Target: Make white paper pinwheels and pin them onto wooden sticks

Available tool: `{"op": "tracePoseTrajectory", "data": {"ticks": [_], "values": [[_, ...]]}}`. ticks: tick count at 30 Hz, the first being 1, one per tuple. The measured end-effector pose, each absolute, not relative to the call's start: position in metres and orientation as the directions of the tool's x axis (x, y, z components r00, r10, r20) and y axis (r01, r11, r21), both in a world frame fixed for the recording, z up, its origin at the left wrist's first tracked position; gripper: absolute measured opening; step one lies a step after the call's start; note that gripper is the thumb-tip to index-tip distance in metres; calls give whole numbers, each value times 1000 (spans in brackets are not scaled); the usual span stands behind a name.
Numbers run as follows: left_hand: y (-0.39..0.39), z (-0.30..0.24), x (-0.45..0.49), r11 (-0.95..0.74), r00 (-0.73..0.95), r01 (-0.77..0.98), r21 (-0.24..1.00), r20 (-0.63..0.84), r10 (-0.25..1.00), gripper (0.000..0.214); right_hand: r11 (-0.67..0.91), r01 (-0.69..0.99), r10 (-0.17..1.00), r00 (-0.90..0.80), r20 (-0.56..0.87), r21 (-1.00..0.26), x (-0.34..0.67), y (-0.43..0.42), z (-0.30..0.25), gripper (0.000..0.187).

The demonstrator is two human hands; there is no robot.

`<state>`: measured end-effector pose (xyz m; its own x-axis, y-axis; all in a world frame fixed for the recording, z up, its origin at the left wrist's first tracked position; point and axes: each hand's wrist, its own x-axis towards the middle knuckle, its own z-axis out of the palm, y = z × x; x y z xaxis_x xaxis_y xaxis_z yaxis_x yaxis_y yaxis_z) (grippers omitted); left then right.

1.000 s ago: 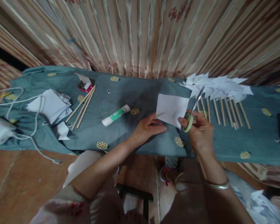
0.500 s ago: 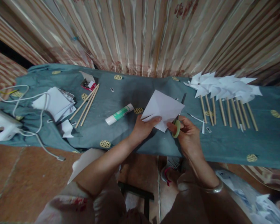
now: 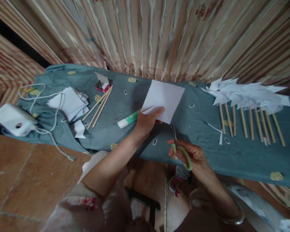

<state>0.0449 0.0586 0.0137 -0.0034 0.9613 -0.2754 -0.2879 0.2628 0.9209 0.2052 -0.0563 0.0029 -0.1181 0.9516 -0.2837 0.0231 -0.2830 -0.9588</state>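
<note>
A white square of paper is pinched in my left hand, thumb on top and fingers underneath. Slits run in from its lower left side and its lower corner. My right hand has its fingers through the yellow-green handles of a pair of scissors. The scissor blades point up toward the paper's lower corner; whether the tips touch it I cannot tell. Partly covered by my left hand and the paper, a green and white glue stick lies on the cloth.
Paper pinwheels on wooden sticks lie in a row at the right. Toward the left are loose wooden sticks, a small red box of metal pieces, stacked paper squares and a white device with a cable.
My right hand has drawn the scissors down, away from the paper's side. The paper has been turned and lifted a little in my left hand. The whole view has shifted slightly.
</note>
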Motion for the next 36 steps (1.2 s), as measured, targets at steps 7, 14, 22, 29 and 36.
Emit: {"op": "tracePoseTrajectory", "data": {"ticks": [7, 14, 22, 29, 36], "values": [[53, 12, 50, 320, 38, -256, 912, -321, 946, 14, -275, 20, 958, -72, -276, -961, 205, -54, 1, 38], [50, 11, 53, 319, 47, -269, 909, -319, 947, 17, -257, 20, 964, -66, -258, -966, 203, -52, 1, 37], [49, 10, 54, 295, 60, -307, 905, -291, 955, 14, -253, 31, 965, -57, -255, -967, 203, -52, 0, 36], [50, 5, 55, 268, 53, -315, 910, -265, 963, 14, -252, 14, 964, -81, -252, -968, 204, -51, 0, 36], [49, 6, 55, 276, 58, -306, 911, -271, 961, 13, -277, 10, 958, -68, -277, -961, 204, -51, 1, 36]]}}
